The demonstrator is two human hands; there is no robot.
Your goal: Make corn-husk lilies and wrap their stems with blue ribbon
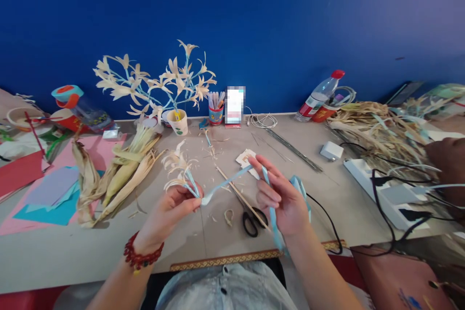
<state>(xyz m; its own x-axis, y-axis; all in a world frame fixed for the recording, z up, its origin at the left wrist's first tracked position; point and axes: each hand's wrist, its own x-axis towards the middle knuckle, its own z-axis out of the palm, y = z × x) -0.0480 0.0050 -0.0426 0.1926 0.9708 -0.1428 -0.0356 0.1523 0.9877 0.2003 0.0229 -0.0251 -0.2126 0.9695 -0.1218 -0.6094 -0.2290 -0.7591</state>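
My left hand [179, 207] is closed in a pinch on the light blue stems of a small bunch of cream corn-husk flowers [178, 162]. From those stems a strip of light blue tape [228, 184] runs taut across to my right hand [285, 196]. The tape passes between my right fingers and over the palm, and its far end hangs by the wrist. Beneath the hands lie black-handled scissors [250, 224], a thin wooden stick [241, 196] and scattered husk scraps [228, 217]. A small white card [245, 159] sits just behind my right fingers.
Husk flowers [174, 72] stand in a paper cup [178, 123] against the blue wall. To the left are dried corn husks [123, 174] and coloured paper [47, 218]. Thin wires [296, 151], a power strip [374, 193] and a husk pile [366, 126] lie right, near another person's hand [446, 160].
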